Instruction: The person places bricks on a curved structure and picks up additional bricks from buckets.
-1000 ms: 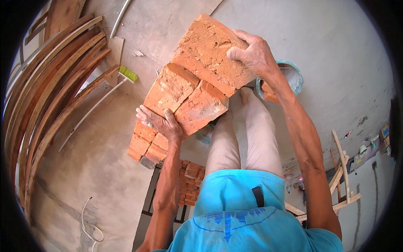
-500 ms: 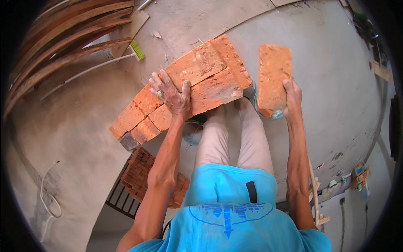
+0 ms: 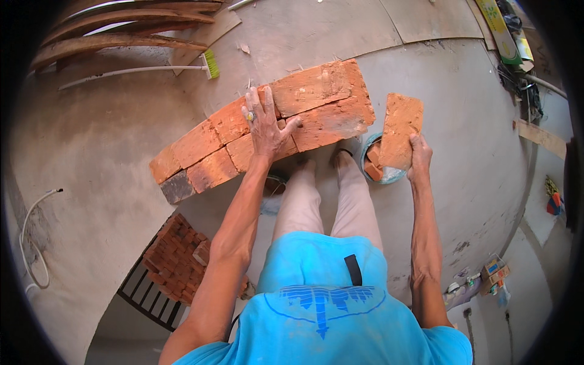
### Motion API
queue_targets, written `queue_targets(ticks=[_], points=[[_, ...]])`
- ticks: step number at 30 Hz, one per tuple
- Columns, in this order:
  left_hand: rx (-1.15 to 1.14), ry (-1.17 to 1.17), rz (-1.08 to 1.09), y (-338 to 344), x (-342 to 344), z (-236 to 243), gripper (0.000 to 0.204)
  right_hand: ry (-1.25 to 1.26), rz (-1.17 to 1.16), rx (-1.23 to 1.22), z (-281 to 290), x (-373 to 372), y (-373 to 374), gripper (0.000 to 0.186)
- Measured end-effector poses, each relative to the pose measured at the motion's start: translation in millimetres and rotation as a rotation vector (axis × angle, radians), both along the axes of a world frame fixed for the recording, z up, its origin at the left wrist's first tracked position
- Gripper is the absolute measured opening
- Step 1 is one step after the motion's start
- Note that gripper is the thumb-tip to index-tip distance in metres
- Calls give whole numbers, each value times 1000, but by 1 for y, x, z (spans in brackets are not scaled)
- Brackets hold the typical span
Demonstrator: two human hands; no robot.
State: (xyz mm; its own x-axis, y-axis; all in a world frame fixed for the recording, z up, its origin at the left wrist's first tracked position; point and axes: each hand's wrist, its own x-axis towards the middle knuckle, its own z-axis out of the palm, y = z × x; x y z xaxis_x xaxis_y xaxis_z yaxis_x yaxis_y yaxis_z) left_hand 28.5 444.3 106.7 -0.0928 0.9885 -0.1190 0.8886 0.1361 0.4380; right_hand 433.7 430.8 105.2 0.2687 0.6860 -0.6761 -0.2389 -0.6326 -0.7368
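My right hand (image 3: 420, 158) grips an orange brick (image 3: 399, 131) by its lower right edge and holds it in the air, to the right of a low brick wall (image 3: 207, 140). Two rows of bricks form the top of this wall, with another brick set across its right end. My left hand (image 3: 267, 125) lies on the wall top with fingers and thumb spread. By that thumb, a small brick piece (image 3: 281, 123) shows over the joint. Under the held brick stands a bucket (image 3: 394, 176) with broken brick pieces (image 3: 372, 167) in it, partly hidden.
Beside my left leg is another bucket (image 3: 271, 204), mostly hidden. A brick stack (image 3: 176, 258) lies lower left beside a dark metal grille (image 3: 143, 301). At the far left are a green-bristled broom (image 3: 210, 64) and wooden planks (image 3: 121, 42). A white hose (image 3: 27, 237) curves along the left.
The view has shifted. My right hand has lowered the brick and tilted it, uncovering more of the bucket. My left hand has moved rightward along the wall top.
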Motion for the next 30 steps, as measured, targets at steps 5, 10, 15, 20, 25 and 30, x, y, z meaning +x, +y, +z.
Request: queue_targets(ticks=[5, 10, 15, 20, 25, 30], points=[[-72, 32, -81, -30, -8, 11, 128, -233, 128, 34, 0, 8, 48, 40], [-110, 93, -60, -53, -10, 14, 135, -651, 455, 128, -31, -17, 86, 48], [-91, 57, -78, -42, 1, 10, 135, -1112, 640, 64, 2, -64, 87, 50], [-88, 81, -80, -43, -2, 13, 134, -1015, 606, 78, 10, -68, 88, 53], [-84, 51, -69, -39, 0, 20, 133, -1023, 531, 63, 9, -64, 81, 52], [-27, 13, -219, -28, 11, 35, 132, -1053, 461, 3, 16, -72, 71, 49]])
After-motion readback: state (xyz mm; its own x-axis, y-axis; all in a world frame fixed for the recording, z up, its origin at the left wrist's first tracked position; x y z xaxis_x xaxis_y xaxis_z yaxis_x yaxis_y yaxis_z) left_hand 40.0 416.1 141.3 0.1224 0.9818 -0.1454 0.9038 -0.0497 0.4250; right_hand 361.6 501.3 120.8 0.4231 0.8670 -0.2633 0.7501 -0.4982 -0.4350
